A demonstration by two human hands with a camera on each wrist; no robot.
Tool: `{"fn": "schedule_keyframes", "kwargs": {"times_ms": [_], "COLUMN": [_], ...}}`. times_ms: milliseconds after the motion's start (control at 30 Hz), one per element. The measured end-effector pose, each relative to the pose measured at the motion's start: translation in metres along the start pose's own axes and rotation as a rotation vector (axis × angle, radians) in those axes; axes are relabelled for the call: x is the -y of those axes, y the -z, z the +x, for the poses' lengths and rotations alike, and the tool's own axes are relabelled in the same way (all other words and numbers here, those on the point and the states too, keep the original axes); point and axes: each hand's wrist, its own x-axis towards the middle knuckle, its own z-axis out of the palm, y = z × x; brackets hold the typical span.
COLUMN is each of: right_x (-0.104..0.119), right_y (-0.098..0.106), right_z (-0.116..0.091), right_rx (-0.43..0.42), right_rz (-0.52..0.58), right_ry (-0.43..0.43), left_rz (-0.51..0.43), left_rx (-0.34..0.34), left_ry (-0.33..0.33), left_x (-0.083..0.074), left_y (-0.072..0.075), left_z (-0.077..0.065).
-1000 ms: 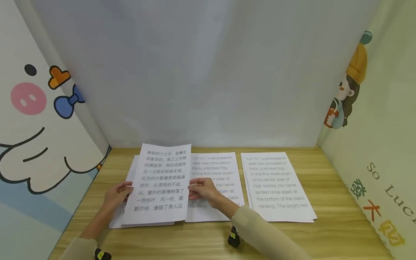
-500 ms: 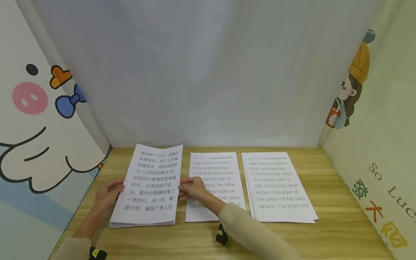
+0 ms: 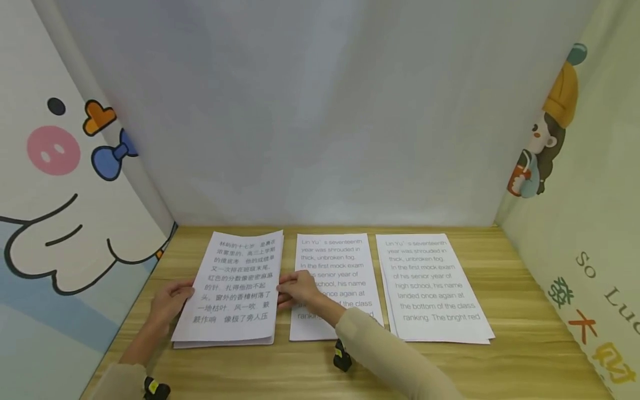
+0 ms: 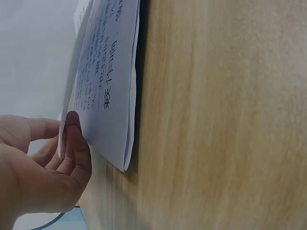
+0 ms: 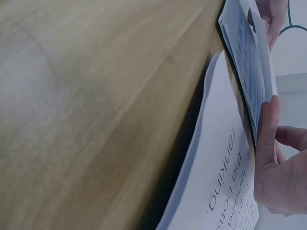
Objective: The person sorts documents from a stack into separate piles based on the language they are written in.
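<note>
A white paper sheet printed with Chinese characters is held just over the left paper stack. My left hand pinches its left edge between thumb and fingers, also plain in the left wrist view. At the opposite edge, the fingertips of my right hand grip the sheet. In the right wrist view a gap shows between the raised sheet and the pages lying below. The right hand and forearm hang over the middle stack of English-printed paper, covering part of its text.
Another English-printed stack lies at the right, its sheets slightly fanned at the lower corner. All stand on a wood-grain table. A pale back wall and two cartoon-printed side walls enclose the table.
Both hands have carried the Chinese-printed sheet left, off the middle stack's edge, and lowered it over the left stack. The middle and right stacks have stayed in place.
</note>
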Motion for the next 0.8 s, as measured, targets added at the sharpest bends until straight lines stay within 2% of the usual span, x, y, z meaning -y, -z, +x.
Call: {"fn": "schedule_keyframes", "kwargs": {"times_ms": [467, 667, 800], "right_x": [0.004, 0.009, 0.013], "right_y": [-0.001, 0.005, 0.010], "right_z": [0.002, -0.004, -0.011], "right_rx": [0.017, 0.059, 0.067], "right_rz": [-0.070, -0.157, -0.197], "right_ry": [0.007, 0.043, 0.082], "left_rz": [-0.023, -0.020, -0.050], "left_rx": [0.005, -0.014, -0.034], "left_ry": [-0.019, -0.008, -0.004], "left_x": [0.001, 0.005, 0.005], "left_y": [-0.002, 0.000, 0.007], "left_z": [0.000, 0.004, 0.007]}}
